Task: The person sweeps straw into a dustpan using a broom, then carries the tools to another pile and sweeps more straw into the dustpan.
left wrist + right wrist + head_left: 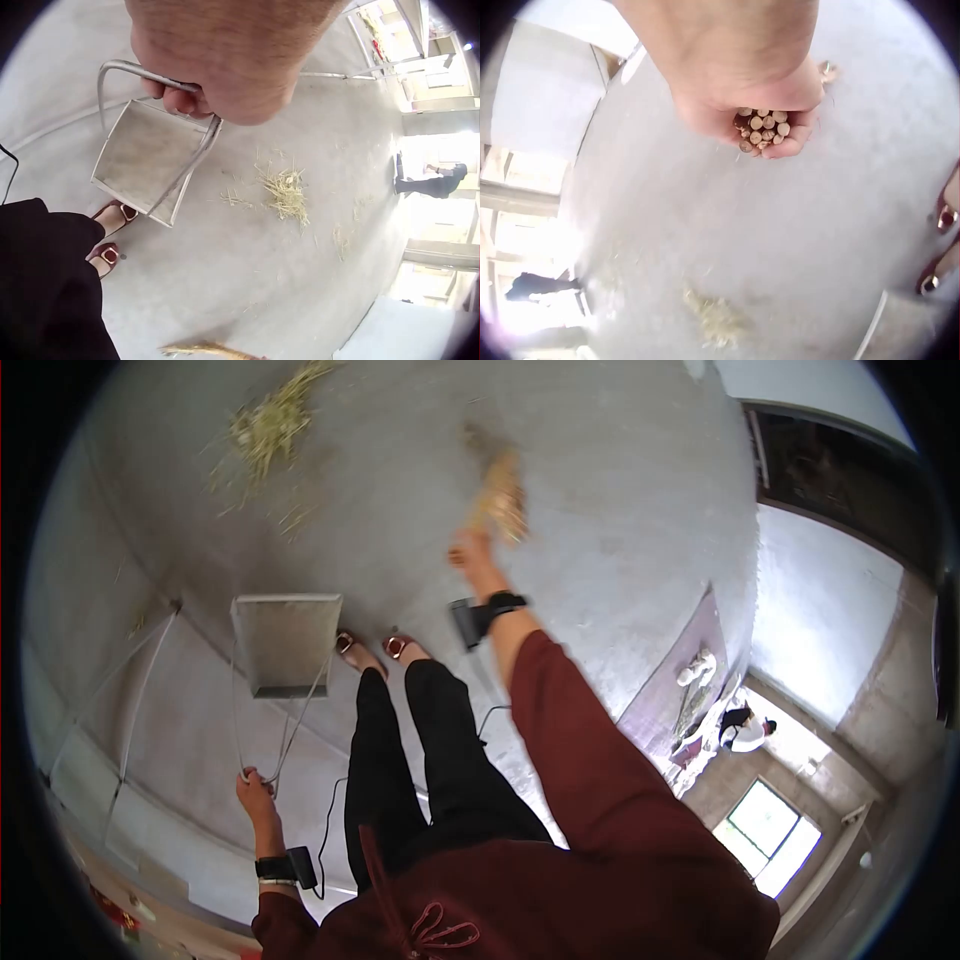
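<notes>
My left hand grips the thin metal handle of a dustpan, which rests on the floor left of the shoes. In the left wrist view, the fingers of that hand curl round the bent handle above the pan. Out in front, my right hand holds a straw-coloured broom, blurred in the head view. The right wrist view shows this hand wrapped round a bundle of round stalk ends. Loose straw lies in a pile on the floor at the upper left.
Grey floor spreads ahead. Thin metal bars stand at the left. A leaning panel and a person are at the right, near a window. A cable hangs by the left wrist.
</notes>
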The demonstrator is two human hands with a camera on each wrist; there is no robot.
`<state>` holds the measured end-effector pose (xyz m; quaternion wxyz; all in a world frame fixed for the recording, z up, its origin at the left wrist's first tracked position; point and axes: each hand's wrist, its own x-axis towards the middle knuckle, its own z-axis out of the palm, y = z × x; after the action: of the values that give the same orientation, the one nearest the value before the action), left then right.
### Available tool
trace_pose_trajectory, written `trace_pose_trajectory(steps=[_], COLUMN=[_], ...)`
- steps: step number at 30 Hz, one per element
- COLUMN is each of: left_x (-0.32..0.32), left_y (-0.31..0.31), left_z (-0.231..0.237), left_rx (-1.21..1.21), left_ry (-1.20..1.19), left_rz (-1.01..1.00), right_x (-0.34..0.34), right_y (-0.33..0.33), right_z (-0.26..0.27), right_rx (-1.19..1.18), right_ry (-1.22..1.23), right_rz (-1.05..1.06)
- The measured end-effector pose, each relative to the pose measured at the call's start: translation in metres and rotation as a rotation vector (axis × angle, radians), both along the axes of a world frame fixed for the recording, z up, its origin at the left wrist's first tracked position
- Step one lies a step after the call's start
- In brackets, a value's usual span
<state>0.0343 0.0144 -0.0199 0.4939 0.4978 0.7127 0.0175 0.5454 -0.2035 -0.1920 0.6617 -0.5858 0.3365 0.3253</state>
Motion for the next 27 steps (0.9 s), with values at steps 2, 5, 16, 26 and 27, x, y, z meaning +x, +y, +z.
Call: trace_pose_trajectory(steps=[2, 5, 16, 26, 27], left_x=[0.005, 0.012, 0.014, 0.025, 0.026], left_y=[-0.014, -0.011, -0.004, -0.013, -0.012], left_z=[0.015, 0.012, 0.012, 0.029, 0.031], left_rx=[-0.041, -0.062, -0.021, -0.028, -0.028], left_ry=[0.013, 0.037, 0.0, -0.044, -0.043], left_rz=[0.014, -0.015, -0.02, -0.005, -0.011], right_x=[-0.034, -0.038, -0.075, -0.053, -0.051], right_y=[0.044, 0.052, -0.119, 0.064, 0.064], right_z=[0.073, 0.112, 0.148, 0.123, 0.127], right_rx=[-0.137, -0.153, -0.473, -0.103, -0.093], right_ry=[-0.167, -0.196, -0.054, -0.119, -0.14], right_rz=[0.236, 0.407, 0.181, 0.317, 0.457])
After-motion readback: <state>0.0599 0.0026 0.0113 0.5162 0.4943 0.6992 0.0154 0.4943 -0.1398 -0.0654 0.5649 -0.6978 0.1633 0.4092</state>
